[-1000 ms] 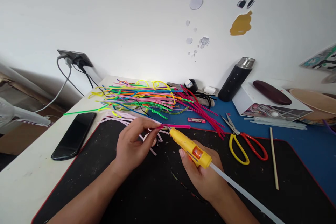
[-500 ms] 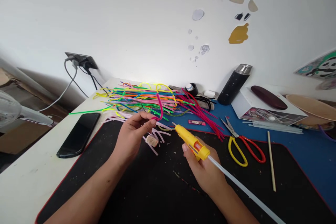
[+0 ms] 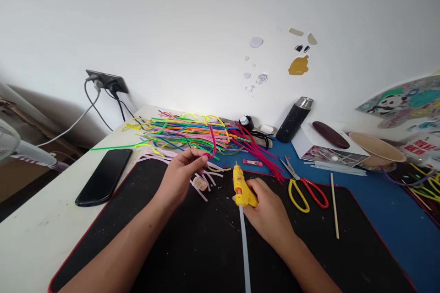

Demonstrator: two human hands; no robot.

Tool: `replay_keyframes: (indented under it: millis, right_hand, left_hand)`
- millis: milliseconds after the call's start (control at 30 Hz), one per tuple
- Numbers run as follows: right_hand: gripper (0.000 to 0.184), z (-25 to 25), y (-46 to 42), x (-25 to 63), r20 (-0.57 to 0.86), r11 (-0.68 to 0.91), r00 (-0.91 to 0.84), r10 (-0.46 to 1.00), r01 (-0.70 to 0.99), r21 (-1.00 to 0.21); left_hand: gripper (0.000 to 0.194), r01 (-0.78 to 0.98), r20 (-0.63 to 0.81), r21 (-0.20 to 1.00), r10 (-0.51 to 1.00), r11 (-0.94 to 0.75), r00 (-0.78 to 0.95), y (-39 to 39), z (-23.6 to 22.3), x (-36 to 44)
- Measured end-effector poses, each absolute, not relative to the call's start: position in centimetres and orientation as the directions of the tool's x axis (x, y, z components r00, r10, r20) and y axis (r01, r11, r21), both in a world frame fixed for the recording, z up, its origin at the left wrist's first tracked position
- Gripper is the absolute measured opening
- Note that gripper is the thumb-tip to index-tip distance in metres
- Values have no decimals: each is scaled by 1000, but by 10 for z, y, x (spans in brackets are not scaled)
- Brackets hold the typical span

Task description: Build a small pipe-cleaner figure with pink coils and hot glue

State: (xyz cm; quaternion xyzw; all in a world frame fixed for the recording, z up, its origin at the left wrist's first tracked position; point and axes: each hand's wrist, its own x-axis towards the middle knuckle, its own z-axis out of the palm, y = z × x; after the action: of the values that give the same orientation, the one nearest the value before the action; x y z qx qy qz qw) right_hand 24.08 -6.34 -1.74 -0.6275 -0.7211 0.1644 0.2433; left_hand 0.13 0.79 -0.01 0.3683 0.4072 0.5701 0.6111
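My left hand (image 3: pixel 185 167) pinches a magenta pipe cleaner (image 3: pixel 212 139) between thumb and fingers; its bent free end stands up above the fingertips. My right hand (image 3: pixel 266 208) is wrapped round the handle of a yellow glue gun (image 3: pixel 240 188). The gun's nozzle points away from me, apart from the pipe cleaner, and a long pale glue stick (image 3: pixel 244 247) runs out of its back towards me. Just beyond my left hand lie white-lilac pipe cleaners (image 3: pixel 209 177) and a small beige roll (image 3: pixel 200 184) on the black mat (image 3: pixel 192 247).
A heap of coloured pipe cleaners (image 3: pixel 185 130) lies at the back beside magenta ones (image 3: pixel 261 155). Scissors (image 3: pixel 298 183) and a wooden stick (image 3: pixel 334 206) are on the right. A phone (image 3: pixel 103 177) lies left. A black flask (image 3: pixel 294 120) and a white box (image 3: pixel 330 146) stand behind.
The glue gun has swung from pointing left at the pipe cleaner to pointing forward, its nozzle now farther from my left hand. My view has turned slightly right.
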Motion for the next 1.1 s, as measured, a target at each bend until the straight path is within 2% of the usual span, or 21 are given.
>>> replay_keyframes:
  millis: [200,367,500,667,900,1100]
  right_hand:
    - [20,-21,-67,245,19,140,-145,989,904,-404]
    - [34,-16,-72,252,-9,238,-264,964,882,-407]
    - [26,-13,-73,258,99,282,-268,958,823,-494]
    - [18,-3,-64,249,254,293,-165,953,710,-640]
    - [19,14,-41,215,205,198,-35,978,450,-871]
    - [24,14,-22,198,142,138,-3,990,262,-955]
  left_hand:
    - [32,-461,-116,876,990,141,81,8,-3,2]
    - [31,-486,-143,856,984,178,108,8,-4,2]
    - [33,-486,-162,848,976,212,143,6,-2,4]
    - [35,-460,-174,856,970,235,172,3,-1,7]
    - [32,-406,-185,877,961,256,208,1,-2,10]
    - [38,-348,-190,902,958,256,213,0,0,12]
